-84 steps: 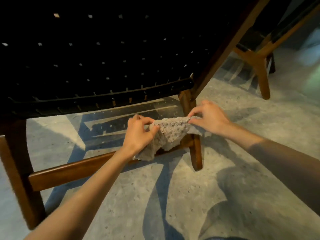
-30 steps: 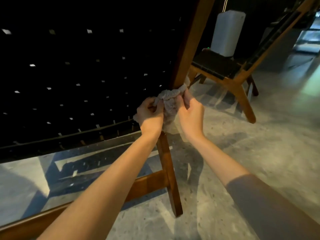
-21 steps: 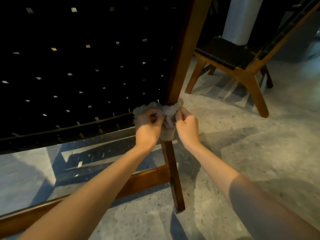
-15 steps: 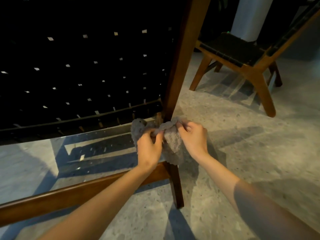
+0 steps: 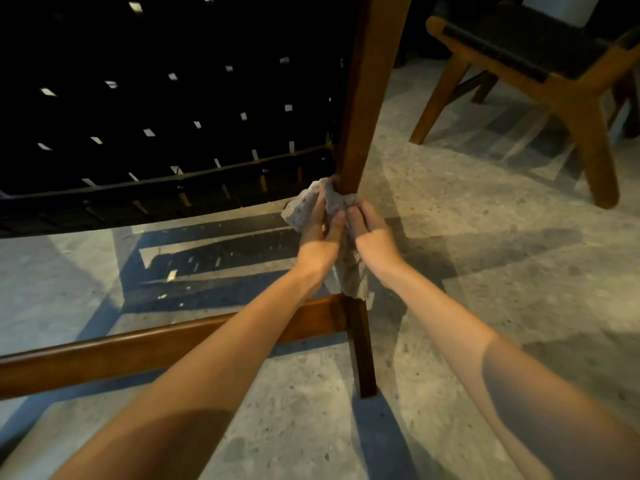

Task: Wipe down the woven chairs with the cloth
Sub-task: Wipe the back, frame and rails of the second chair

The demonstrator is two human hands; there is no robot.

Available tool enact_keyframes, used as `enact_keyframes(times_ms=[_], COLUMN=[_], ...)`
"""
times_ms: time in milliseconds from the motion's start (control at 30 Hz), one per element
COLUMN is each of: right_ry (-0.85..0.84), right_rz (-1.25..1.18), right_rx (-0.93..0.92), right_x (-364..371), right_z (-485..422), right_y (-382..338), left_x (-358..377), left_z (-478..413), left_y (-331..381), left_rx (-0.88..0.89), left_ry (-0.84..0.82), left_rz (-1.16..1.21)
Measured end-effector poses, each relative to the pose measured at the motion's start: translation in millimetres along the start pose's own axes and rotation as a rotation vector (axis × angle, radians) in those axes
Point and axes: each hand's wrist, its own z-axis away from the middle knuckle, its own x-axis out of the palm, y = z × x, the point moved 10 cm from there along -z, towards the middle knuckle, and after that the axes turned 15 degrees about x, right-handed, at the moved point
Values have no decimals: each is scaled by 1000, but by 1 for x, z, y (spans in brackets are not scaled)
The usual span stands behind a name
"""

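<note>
A chair with a black woven back and brown wooden frame fills the left and centre. Its rear leg slants down to the floor. A pale grey knitted cloth is wrapped around that leg just below the woven panel, and a tail of it hangs down between my wrists. My left hand grips the cloth on the leg's left side. My right hand grips it on the right side, fingertips touching the left hand's. The leg behind the cloth is hidden.
A wooden crossbar runs low from the left edge to the leg. A second woven chair stands at the upper right with a white object on its seat. The floor is speckled grey stone with shadows.
Both hands, with the cloth wrapped around the chair leg, slid down it and have come back up toward the woven panel. The view has tilted lower.
</note>
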Motion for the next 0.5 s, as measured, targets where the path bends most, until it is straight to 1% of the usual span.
enact_keyframes(times_ms=[100, 167, 233, 300, 400, 500], right_ry=[-18, -10, -1, -32, -34, -11], right_rz=[-23, -27, 14, 38, 102, 147], right_rx=[8, 9, 14, 45, 97, 130], right_x=[0, 0, -1, 2, 0, -4], right_z=[-3, 0, 8, 23, 49, 70], right_y=[6, 9, 15, 31, 65, 87], left_x=[5, 5, 7, 11, 14, 11], left_z=[2, 4, 13, 32, 60, 75], left_y=[-1, -3, -13, -27, -39, -38], left_rx=[53, 75, 46, -1, -24, 33], left_ry=[-56, -75, -102, -151, -176, -155], left_rz=[44, 30, 31, 15, -91, -236])
